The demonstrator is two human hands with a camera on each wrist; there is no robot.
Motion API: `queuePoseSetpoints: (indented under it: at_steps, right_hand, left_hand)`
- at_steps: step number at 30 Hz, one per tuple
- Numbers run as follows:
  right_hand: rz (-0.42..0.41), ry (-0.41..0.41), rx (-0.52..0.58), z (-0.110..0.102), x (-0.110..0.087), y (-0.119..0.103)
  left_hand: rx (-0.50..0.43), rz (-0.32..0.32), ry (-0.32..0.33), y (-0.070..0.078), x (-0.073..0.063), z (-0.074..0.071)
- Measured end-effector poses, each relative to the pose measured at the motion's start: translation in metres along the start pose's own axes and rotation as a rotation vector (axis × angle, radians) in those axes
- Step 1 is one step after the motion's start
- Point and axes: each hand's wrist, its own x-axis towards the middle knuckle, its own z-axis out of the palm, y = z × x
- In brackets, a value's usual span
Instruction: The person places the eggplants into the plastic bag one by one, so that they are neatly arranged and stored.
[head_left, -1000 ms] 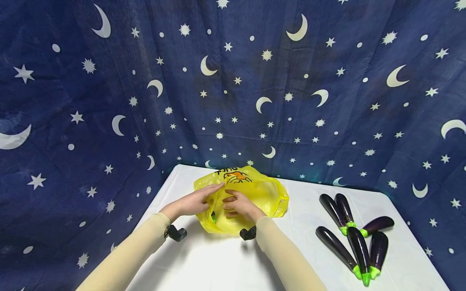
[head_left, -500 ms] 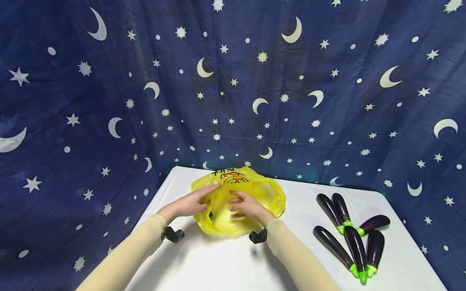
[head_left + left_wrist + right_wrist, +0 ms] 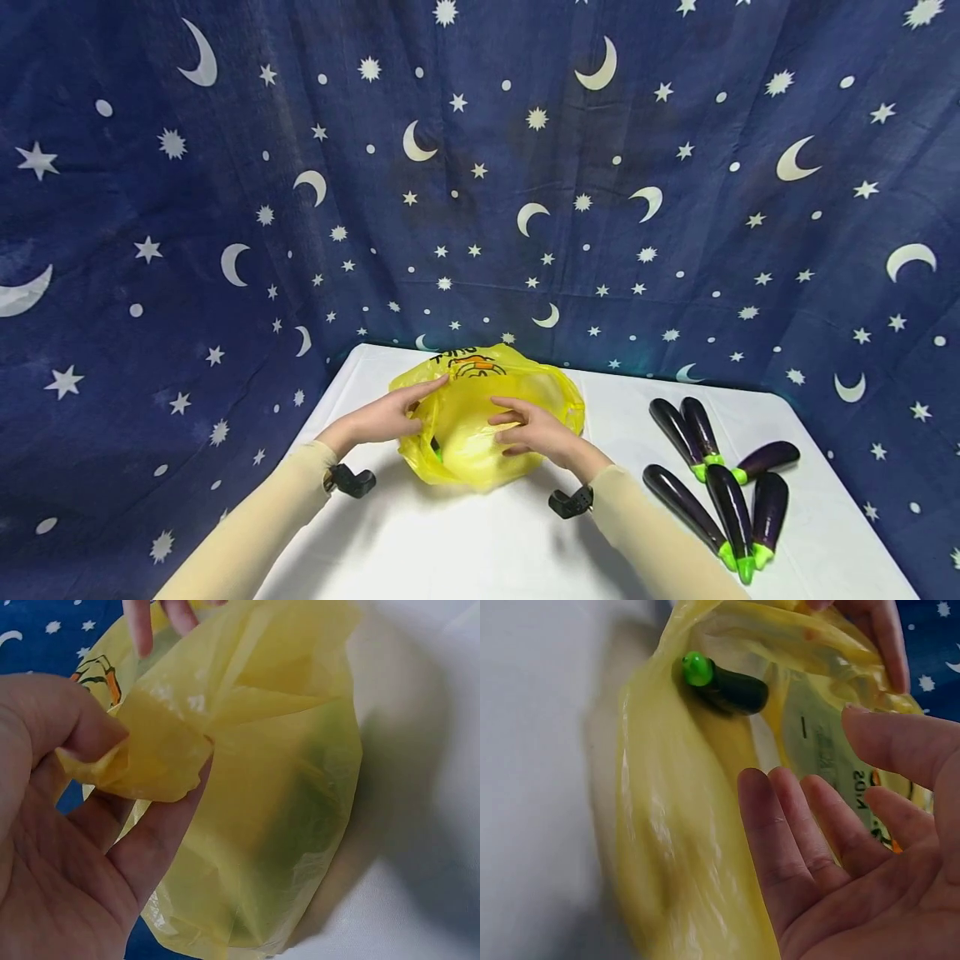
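Observation:
A yellow plastic bag (image 3: 465, 467) lies on the white table with its mouth open towards me. At the left of its mouth, my left hand (image 3: 384, 415) holds the rim, the film caught between thumb and fingers in the left wrist view. My right hand (image 3: 538, 433) is in front of the bag's right side, fingers spread and loosely bent, holding nothing. Inside the bag, the right wrist view shows a dark eggplant (image 3: 733, 691) with a bright green cap. Only a bit of that green shows in the head view.
To the right, several dark purple eggplants (image 3: 729, 508) with green caps lie loosely grouped on the white table (image 3: 427, 550). A dark blue curtain (image 3: 480, 208) with moons and stars hangs behind the table and to both sides.
My right hand has drawn away to the right, out of the bag's mouth. The left hand stays at the rim. The whole scene shifts slightly left as the head turns.

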Motion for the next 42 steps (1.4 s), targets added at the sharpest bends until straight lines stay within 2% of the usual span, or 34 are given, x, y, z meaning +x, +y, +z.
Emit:
queuePoseSetpoints:
  at_steps: [10, 19, 24, 26, 30, 34, 42]
  right_hand:
    - [-0.015, 0.018, -0.009, -0.027, -0.035, -0.005]
    - [-0.03, 0.068, -0.029, -0.05, -0.063, -0.007]
    - [-0.027, 0.123, -0.045, -0.065, -0.08, -0.012]
    - [-0.018, 0.159, -0.053, -0.071, -0.087, -0.015]
    - [0.005, 0.227, -0.072, -0.085, -0.101, -0.018]
    - [0.006, 0.261, -0.089, -0.099, -0.117, -0.02]
    - [-0.023, 0.297, -0.108, -0.123, -0.144, -0.02]
  left_hand:
    - [-0.185, -0.093, -0.004, -0.005, -0.004, -0.003]
    - [-0.357, -0.098, -0.035, -0.011, -0.005, -0.001]
    - [-0.507, -0.144, -0.044, -0.013, -0.003, -0.001]
    - [-0.54, -0.151, -0.048, -0.014, -0.003, -0.002]
    - [-0.563, -0.127, -0.08, -0.015, -0.003, -0.003]
    - [-0.544, -0.099, -0.108, -0.016, -0.003, -0.004]
    - [-0.504, -0.074, -0.106, -0.015, -0.004, -0.006]
